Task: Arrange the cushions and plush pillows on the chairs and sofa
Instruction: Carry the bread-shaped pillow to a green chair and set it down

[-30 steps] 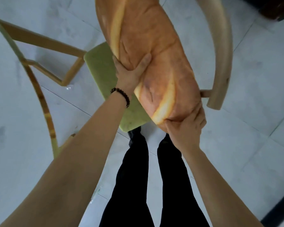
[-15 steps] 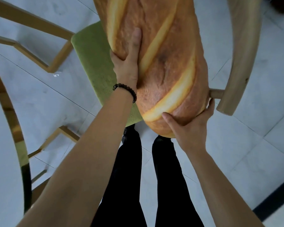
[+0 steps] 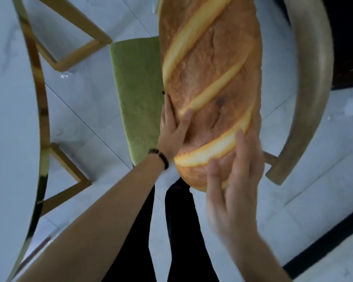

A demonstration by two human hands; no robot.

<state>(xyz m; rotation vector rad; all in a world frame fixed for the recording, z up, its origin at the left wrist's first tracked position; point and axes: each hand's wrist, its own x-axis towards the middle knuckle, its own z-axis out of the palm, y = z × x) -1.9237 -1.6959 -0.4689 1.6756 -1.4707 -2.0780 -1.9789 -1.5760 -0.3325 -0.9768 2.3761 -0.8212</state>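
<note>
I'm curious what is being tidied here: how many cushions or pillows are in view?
2. A bread-shaped plush pillow is over the chair seat, and a green seat cushion lies beneath it, showing at its left. Others may be outside the frame.

Single head camera, facing steeply down, close above bread pillow (image 3: 210, 82).

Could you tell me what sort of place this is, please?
Probably a home dining area: a wooden chair with a green seat cushion stands beside a gold-rimmed table on a pale tiled floor.
</note>
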